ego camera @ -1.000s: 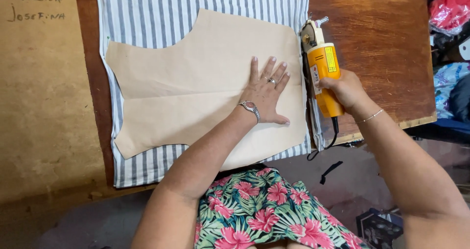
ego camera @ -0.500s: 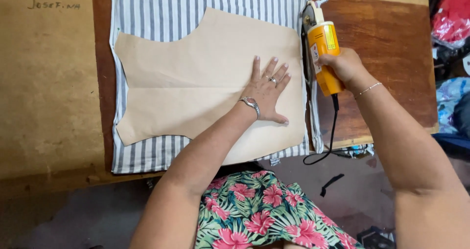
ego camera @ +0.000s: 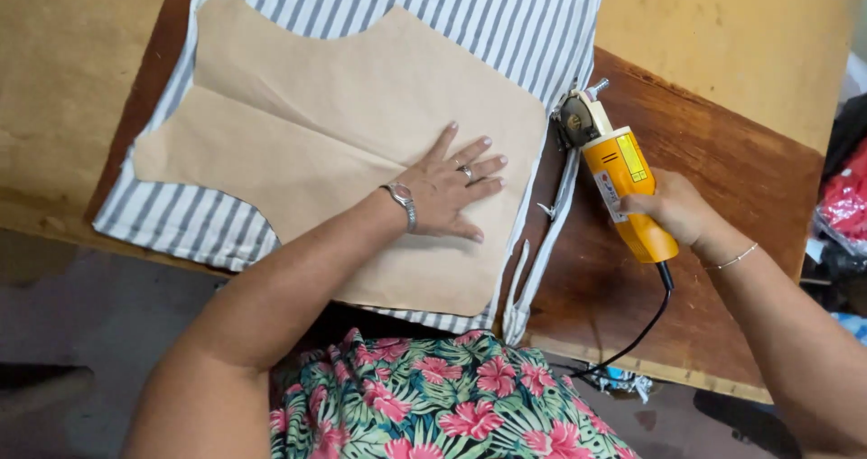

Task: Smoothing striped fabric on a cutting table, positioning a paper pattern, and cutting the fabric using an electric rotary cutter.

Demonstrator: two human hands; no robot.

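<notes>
My left hand lies flat with fingers spread on a brown paper pattern piece, pressing it onto grey and white striped fabric. A watch is on that wrist and a ring on one finger. My right hand grips the yellow handle of an electric rotary fabric cutter. Its round blade end sits at the right edge of the pattern, on the fabric. A cut strip of striped fabric trails along the pattern's right side toward the table edge.
The work lies on a dark wooden table, with light brown board at the back and left. The cutter's black cord drops over the near edge. Red cloth sits at far right. My floral garment is below.
The camera view has shifted and tilted. The cutter has moved farther up along the pattern's right edge. My left hand stays flat on the paper.
</notes>
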